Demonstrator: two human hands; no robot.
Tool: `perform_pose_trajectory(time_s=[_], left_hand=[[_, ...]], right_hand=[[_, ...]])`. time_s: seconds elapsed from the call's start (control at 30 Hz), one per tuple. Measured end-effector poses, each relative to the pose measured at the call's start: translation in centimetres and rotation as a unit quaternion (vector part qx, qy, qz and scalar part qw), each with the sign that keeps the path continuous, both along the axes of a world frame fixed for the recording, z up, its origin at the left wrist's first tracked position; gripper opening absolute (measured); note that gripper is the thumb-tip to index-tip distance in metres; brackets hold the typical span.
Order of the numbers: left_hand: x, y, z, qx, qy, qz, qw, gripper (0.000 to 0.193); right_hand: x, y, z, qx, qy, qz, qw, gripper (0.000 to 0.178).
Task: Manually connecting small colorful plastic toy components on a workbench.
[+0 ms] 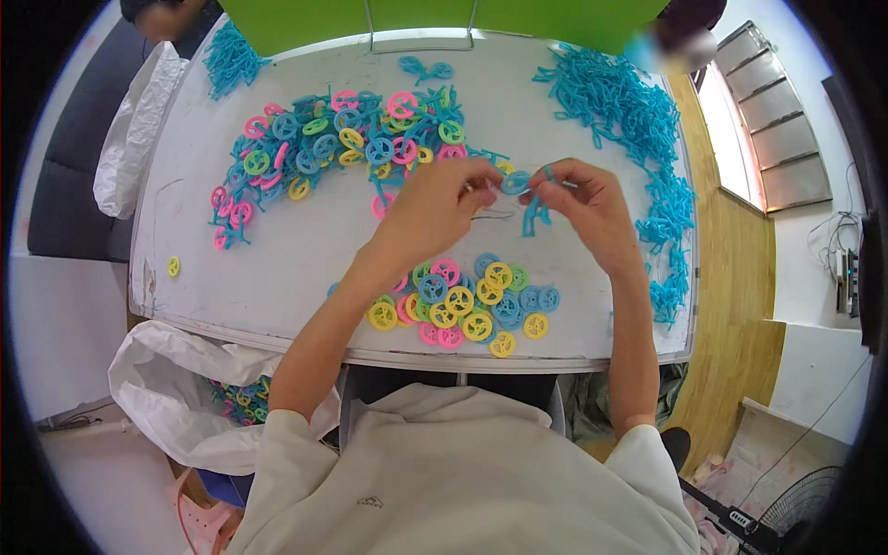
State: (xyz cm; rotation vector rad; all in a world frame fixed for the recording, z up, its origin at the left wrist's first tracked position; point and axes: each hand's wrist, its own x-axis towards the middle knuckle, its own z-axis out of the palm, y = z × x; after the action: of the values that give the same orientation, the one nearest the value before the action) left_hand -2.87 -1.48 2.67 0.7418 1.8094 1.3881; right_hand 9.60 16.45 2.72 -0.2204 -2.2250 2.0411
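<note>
Over the middle of the table, my left hand (449, 199) pinches the edge of a small blue spoked plastic wheel (514, 183). Close beside it, my right hand (585, 202) has its fingers closed on a blue forked plastic piece (536, 218), whose prongs hang down. The wheel and the forked piece meet between my fingertips; whether they are joined I cannot tell. Below my hands lies a pile of loose pink, yellow, green and blue wheels (459, 301). Beyond my left hand spreads a heap of wheels with blue pieces attached (325, 146).
Loose blue forked pieces (618, 104) cover the right side of the white table (268, 301), with another bunch (231, 61) at the far left. A green panel (518, 20) stands at the back. At the lower left, a white sack (153, 375) contains coloured parts. Other people are partly visible beyond the table.
</note>
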Motion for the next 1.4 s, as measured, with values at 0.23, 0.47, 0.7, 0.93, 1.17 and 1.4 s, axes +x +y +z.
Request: perform_pose_trajectory(time_s=[0.23,0.47,0.7,0.93,1.17,1.4], left_hand=[[1.7,-1.2,0.2,-0.065,0.324,-0.229,0.916,0.029],[0.9,-0.2,0.3,-0.087,0.159,-0.136,0.974,0.023],[-0.6,0.0,0.0,0.054,0.034,0.012,0.998,0.021],[-0.5,0.1,1.1,0.074,-0.03,0.044,0.996,0.022],[0.3,0.6,0.6,0.102,-0.129,0.083,0.983,0.016],[0.9,1.2,-0.4,0.122,-0.093,0.129,0.98,0.009]], right_hand=[[-0.6,0.4,-1.1,0.031,0.075,-0.232,0.969,0.018],[-0.5,-0.3,0.1,-0.018,-0.029,-0.153,0.988,0.016],[-0.7,-0.6,-0.8,0.086,0.012,-0.133,0.987,0.012],[-0.8,-1.8,-0.4,0.165,0.045,-0.098,0.98,0.01],[-0.9,-2.5,-1.1,0.146,0.043,-0.134,0.979,0.012],[-1.0,-2.7,-1.5,0.12,0.005,-0.131,0.984,0.013]])
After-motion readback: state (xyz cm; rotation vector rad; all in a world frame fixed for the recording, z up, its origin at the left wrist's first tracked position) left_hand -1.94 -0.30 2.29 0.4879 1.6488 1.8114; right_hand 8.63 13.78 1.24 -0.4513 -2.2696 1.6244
